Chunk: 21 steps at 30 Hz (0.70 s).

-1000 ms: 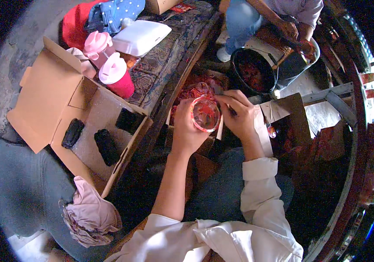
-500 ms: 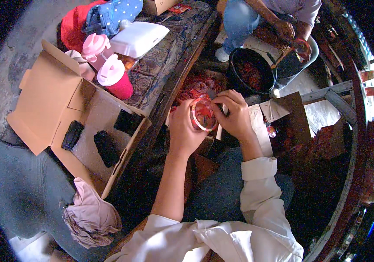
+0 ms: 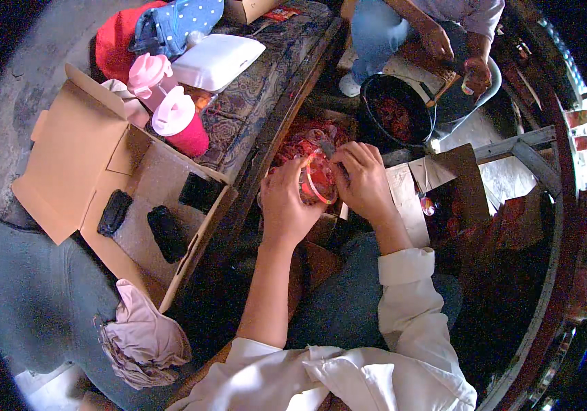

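My left hand [image 3: 288, 195] is closed around a clear round container [image 3: 319, 179] with a red-and-white edge, held tilted above the boxed red items. Against the container's right edge, the thumb and fingers of my right hand [image 3: 365, 181] are bent together in a pinch. Whether they grip only the edge or also a thin piece there is too small to tell. Just beyond both hands, a cardboard box [image 3: 343, 120] holds a heap of red items [image 3: 310, 137], partly hidden by my hands.
Leftward stands an open cardboard box [image 3: 136, 198] with several black packets. Pink-lidded cups [image 3: 173, 113] and a white foam box [image 3: 218, 61] rest on a patterned bench [image 3: 239, 116]. A black bucket [image 3: 396, 109] is ahead; beside it a co-worker's hand [image 3: 477, 74] holds a small container.
The container in my hands has tipped and turned slightly, its edge now seen more from the side. The co-worker's hands have moved farther apart.
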Tool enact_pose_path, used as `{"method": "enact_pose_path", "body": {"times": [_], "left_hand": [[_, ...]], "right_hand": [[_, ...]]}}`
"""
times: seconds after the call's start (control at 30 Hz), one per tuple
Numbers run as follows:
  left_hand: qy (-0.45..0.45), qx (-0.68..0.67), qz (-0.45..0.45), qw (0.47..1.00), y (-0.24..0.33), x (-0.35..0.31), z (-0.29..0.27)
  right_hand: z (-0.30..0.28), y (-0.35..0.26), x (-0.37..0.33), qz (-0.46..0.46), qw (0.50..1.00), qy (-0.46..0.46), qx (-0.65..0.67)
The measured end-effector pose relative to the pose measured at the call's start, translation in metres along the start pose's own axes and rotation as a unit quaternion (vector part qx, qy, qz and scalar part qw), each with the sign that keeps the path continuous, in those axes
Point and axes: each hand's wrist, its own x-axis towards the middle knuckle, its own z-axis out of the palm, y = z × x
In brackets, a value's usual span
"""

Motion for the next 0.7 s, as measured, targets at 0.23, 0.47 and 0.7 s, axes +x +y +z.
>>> {"method": "enact_pose_path", "body": {"times": [0.23, 0.47, 0.7], "left_hand": [[-0.095, -0.033, -0.022, 0.995, 0.002, -0.003, 0.002], [0.015, -0.23, -0.053, 0.972, 0.006, 0.005, 0.003], [0.011, -0.285, -0.059, 0.957, 0.017, 0.007, -0.003]], "right_hand": [[0.004, 0.006, 0.003, -0.002, 1.0, 0.004, -0.01], [0.002, 0.017, 0.001, 0.074, 0.996, 0.048, 0.031], [-0.007, 0.009, 0.001, 0.094, 0.986, 0.107, 0.088]]}}
